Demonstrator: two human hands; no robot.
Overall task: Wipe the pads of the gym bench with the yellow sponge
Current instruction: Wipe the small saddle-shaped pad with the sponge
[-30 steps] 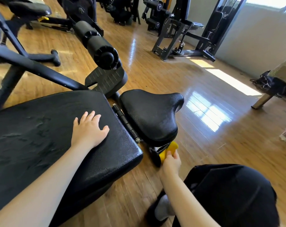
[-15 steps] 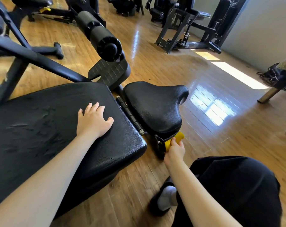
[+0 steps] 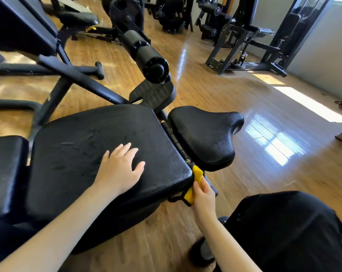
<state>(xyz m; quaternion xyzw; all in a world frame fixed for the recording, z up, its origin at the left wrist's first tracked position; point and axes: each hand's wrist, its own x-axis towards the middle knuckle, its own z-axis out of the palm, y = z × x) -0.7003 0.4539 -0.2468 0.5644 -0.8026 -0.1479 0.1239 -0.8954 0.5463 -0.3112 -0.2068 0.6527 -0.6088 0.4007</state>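
glossy wooden floor (image 3: 244, 107), sunlit patch (image 3: 307, 103), black gym machines (image 3: 244, 42).

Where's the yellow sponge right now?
In the head view, lower right of centre: the yellow sponge is held in the right hand, pressed against the near right corner of the large bench pad.

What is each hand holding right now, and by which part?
The right hand grips the yellow sponge by its lower end. The left hand holds nothing; it lies flat on the large bench pad.
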